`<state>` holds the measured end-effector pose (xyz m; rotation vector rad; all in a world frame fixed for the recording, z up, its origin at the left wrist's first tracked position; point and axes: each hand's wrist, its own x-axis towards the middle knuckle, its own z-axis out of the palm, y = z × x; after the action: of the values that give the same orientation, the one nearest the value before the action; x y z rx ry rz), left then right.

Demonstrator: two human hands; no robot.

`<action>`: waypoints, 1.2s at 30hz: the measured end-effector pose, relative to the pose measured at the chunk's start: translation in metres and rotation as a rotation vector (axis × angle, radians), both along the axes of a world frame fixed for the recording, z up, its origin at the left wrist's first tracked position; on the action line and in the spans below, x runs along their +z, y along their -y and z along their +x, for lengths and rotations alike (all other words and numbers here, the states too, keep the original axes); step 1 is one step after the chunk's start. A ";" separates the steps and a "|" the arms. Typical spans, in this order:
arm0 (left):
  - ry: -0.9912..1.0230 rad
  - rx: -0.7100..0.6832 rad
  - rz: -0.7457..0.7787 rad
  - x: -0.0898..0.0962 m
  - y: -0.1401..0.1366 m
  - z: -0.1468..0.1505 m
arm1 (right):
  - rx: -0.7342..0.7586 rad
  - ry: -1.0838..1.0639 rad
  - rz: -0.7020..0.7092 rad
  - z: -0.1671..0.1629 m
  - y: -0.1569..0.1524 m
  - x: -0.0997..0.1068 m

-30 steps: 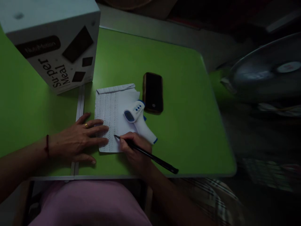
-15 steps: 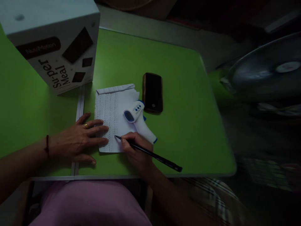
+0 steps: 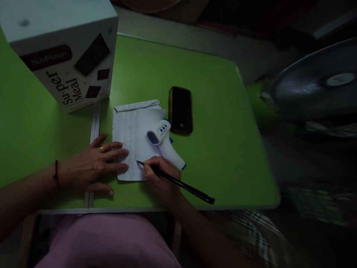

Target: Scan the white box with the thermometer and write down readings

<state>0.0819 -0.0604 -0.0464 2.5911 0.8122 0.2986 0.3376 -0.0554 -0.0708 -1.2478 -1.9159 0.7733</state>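
Black and straight in the head view, a slim black pen (image 3: 189, 187) is lying aslant through the right hand (image 3: 164, 186), its tip pointing at the lower part of a white rectangular sheet of paper (image 3: 126, 128) and its far end sticking out past the hand over a bright green flat tabletop (image 3: 223, 130). The thumb and fingers are pinching the pen near its tip, leaving no gap around the barrel, so most of the shaft is projecting behind the grip; whether the tip is touching the paper is too fine to tell. The pen is probably handling as a light, stiff stick, perhaps slightly slick if its barrel is smooth plastic, and the low pinch just behind the tip is likely giving the best control. The left hand (image 3: 95, 163) is gripping nothing: it is lying palm down with fingers spread, the fingertips resting on the paper's left edge and the palm over the table beside a pale metal strip (image 3: 95, 119). The sheet, covered with small rows of marks and folded over at its top edge, is likely behaving as thin, limp and easy to crease, so flat pressure near an edge is suiting it better than a pinch. A white and blue gun-shaped thermometer (image 3: 166, 146) is lying partly across the sheet's right side, just above the right hand, and is probably helping to weigh it down.
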 end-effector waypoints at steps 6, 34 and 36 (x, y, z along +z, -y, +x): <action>-0.012 0.004 -0.015 0.001 -0.001 -0.001 | -0.013 0.007 0.038 -0.001 0.000 -0.001; 0.017 0.020 0.005 -0.001 0.001 -0.001 | -0.061 -0.023 0.030 0.002 -0.001 -0.005; 0.003 0.012 -0.002 -0.001 0.001 -0.001 | -0.047 -0.018 0.048 0.001 -0.002 -0.003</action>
<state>0.0808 -0.0612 -0.0472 2.5844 0.8274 0.3051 0.3386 -0.0534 -0.0734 -1.2485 -1.8734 0.7081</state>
